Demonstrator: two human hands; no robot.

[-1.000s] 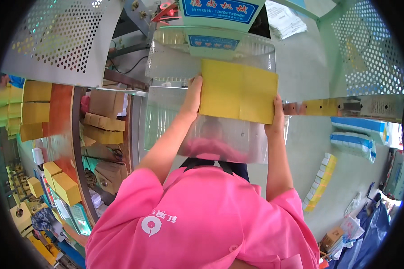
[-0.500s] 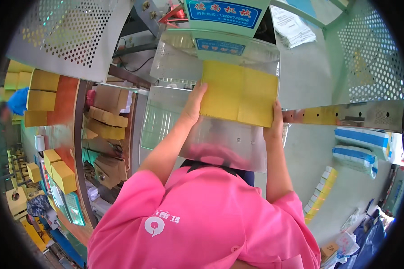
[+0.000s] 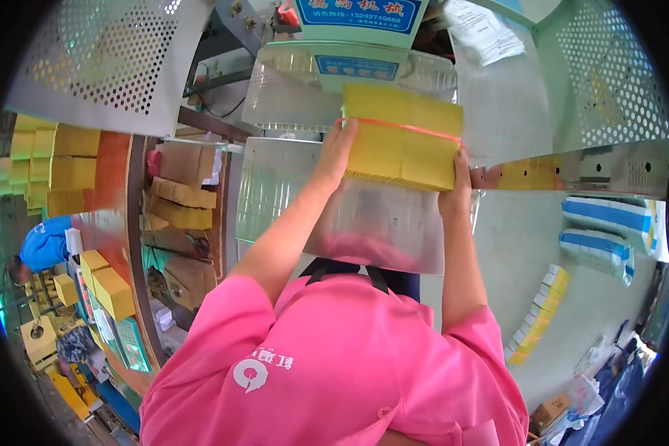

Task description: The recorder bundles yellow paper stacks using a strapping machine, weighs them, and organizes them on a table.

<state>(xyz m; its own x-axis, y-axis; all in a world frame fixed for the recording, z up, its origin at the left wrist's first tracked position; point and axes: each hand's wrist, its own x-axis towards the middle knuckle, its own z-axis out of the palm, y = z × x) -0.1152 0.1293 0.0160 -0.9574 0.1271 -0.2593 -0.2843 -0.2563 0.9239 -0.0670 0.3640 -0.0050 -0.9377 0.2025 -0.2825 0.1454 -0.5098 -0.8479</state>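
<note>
L grip (image 3: 336, 157) & R grip (image 3: 456, 187) clasp rect. yellow stack (image 3: 401, 154) (matte, w/ ridged edge) — thin red strap (image 3: 401, 126) across top.

Workshop, steel-topped machine (image 3: 383, 229), perforated metal panels (image 3: 111, 67), stacked yellow blocks (image 3: 74, 171), wrapped packs (image 3: 600, 253) on the floor (image 3: 509, 260)

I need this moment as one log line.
left hand: on left side of yellow bundle; right hand: on its right side; red strap: across bundle

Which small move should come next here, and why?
Probably drawing the yellow stack gently toward the person's body: a red strap crosses its top, and the left hand and right hand hold its opposite sides.
</note>
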